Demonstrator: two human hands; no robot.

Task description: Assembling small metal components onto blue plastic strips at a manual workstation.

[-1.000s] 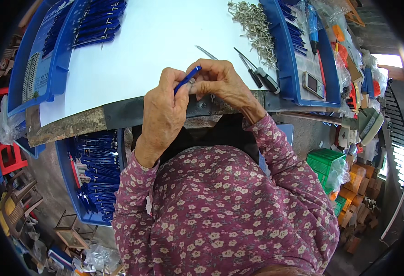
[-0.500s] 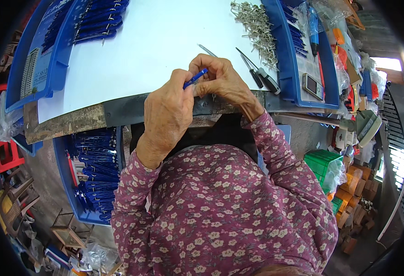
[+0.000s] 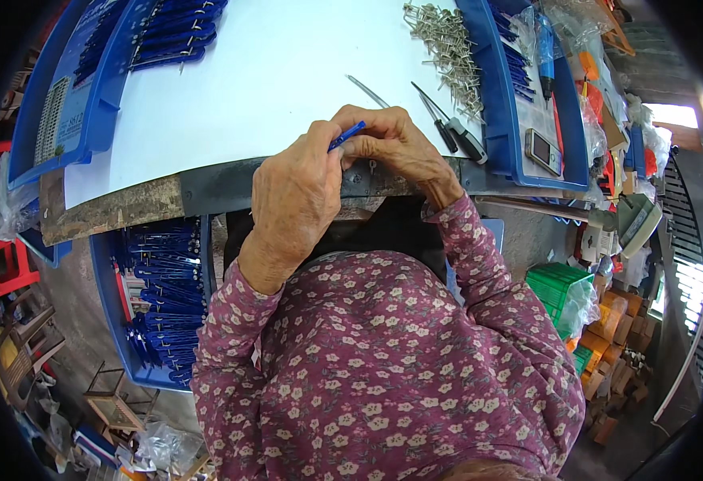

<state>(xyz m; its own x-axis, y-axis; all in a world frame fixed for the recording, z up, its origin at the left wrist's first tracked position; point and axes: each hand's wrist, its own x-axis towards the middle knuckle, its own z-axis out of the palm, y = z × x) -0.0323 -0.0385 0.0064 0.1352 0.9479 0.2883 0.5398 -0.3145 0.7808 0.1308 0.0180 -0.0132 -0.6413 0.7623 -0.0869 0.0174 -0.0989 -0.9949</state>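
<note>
Just above the table's near edge, my left hand (image 3: 291, 196) is closed around a slim blue plastic piece (image 3: 346, 135), whose far end sticks out past the fingers. My right hand (image 3: 399, 148) meets it from the right, thumb and fingers pinched together beside the piece; what lies between them is hidden. Beyond the right hand lie a screwdriver (image 3: 469, 143) with a thick dark handle, a thinner black-handled tool (image 3: 445, 135) and a narrow metal blade (image 3: 366, 90). Small metal parts (image 3: 447, 52) are heaped farther back.
A blue tray (image 3: 107, 120) stands at the left, beside a row of blue pieces (image 3: 175, 36). Another blue tray (image 3: 505, 120) on the right holds a small phone-like device (image 3: 543, 152). Below the table edge, a bin (image 3: 111, 297) contains many blue pieces. A green crate (image 3: 558, 293) stands right.
Both hands have shifted very slightly; the right fingers have curled closer against the left. The blue piece has moved a little to the right with the left hand.
</note>
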